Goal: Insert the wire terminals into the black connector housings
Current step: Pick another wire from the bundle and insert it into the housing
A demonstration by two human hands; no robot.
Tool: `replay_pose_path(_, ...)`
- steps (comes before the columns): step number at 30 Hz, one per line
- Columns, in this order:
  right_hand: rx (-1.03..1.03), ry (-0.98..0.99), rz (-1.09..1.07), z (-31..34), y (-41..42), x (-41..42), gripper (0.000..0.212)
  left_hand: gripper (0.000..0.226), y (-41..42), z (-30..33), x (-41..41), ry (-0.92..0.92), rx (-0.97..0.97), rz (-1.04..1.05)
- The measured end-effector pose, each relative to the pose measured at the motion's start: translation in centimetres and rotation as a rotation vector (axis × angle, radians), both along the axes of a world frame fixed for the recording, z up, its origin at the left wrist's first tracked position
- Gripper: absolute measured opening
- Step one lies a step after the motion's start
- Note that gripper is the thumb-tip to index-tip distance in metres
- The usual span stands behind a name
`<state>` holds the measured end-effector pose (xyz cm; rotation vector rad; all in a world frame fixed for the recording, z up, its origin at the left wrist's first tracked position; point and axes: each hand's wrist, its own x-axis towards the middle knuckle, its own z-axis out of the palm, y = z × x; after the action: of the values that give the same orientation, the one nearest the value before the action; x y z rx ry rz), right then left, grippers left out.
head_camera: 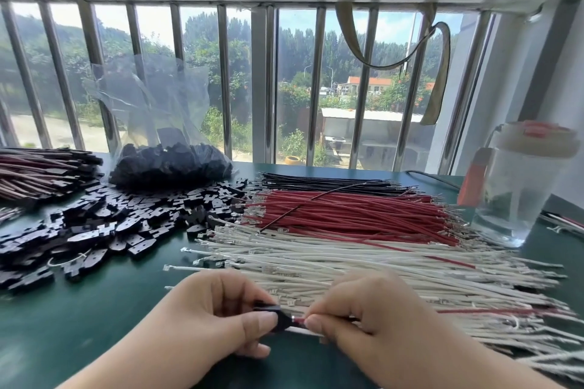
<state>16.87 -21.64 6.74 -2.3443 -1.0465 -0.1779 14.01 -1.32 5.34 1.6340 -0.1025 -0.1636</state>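
Near the table's front edge, the left hand (218, 316) pinches a black connector housing (274, 316) between thumb and fingers. The right hand (357, 313) grips a red wire (299, 321) and a white wire (297, 330) whose ends meet the housing. Behind lie white, red and black wire bundles (347, 221), with loose housings (104, 224) toward the left edge.

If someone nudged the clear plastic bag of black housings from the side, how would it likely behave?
The plastic bag would probably slump rather than slide as one piece: its thin film top stands crumpled. The housings inside look loose, so they would likely shift. Its open top suggests some might spill.
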Motion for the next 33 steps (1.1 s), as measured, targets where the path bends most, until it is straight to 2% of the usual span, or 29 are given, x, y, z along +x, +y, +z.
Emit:
replay_pose_path(1, -0.016, -0.021, 0.004, -0.2, 0.2, 0.0, 0.016, 0.014, 0.0, -0.1, 0.0, -0.005, 0.000, 0.008)
replay_pose_path(6, 0.006, -0.101, 0.031, -0.7, 0.9, -0.1, 0.024, 0.015, 0.0, -0.4, 0.2, -0.042, -0.015, 0.018)
replay_pose_path(9, 0.017, -0.034, 0.031, 0.2, 0.5, 0.1, 0.016, 0.021, 0.4, -0.6, 0.4, -0.071, -0.054, -0.002)
replay_pose_path(12, -0.129, 0.143, 0.070, 2.0, 0.1, 0.8, 0.013, 0.033, 1.0, -0.4, 0.5, -0.049, -0.049, -0.114)
replay_pose_path(14, -0.285, 0.272, 0.045, 3.5, 0.1, 1.8, 0.016, 0.025, 1.1, -0.2, 0.6, -0.048, 0.009, -0.168)
replay_pose_path(16, -0.341, 0.299, -0.040, 4.7, 0.4, 4.0, 0.021, 0.016, 1.3, -0.3, 1.0, -0.044, 0.033, -0.139)
replay_pose_path(17, -0.312, 0.244, -0.095, 5.1, 0.8, 5.5, 0.020, 0.013, 1.4, -0.3, 1.2, -0.052, 0.047, -0.124)
replay_pose_path(19, -0.281, -0.003, -0.193, 5.2, 1.5, 9.3, 0.020, 0.011, 1.1, -0.3, 1.4, -0.083, 0.099, -0.129)
replay_pose_path(21, -0.296, -0.129, -0.231, 4.8, 2.5, 12.9, 0.039, 0.011, 1.0, -0.3, 1.3, -0.101, 0.095, -0.130)
replay_pose_path(22, -0.290, -0.109, -0.247, 4.6, 2.9, 14.4, 0.045, 0.009, 1.0, -0.4, 1.2, -0.114, 0.085, -0.122)
replay_pose_path(26, -0.242, 0.009, -0.150, 4.2, 3.4, 16.7, 0.041, 0.009, 1.3, -0.3, 1.0, -0.150, 0.049, -0.102)
replay_pose_path(29, -0.242, -0.015, -0.084, 3.9, 3.0, 16.6, 0.034, 0.014, 1.4, -0.1, 1.0, -0.157, 0.034, -0.075)
replay_pose_path(33, -0.345, -0.117, -0.046, 3.3, 2.0, 15.2, 0.023, 0.006, 1.6, -0.2, 1.1, -0.165, 0.048, -0.004)
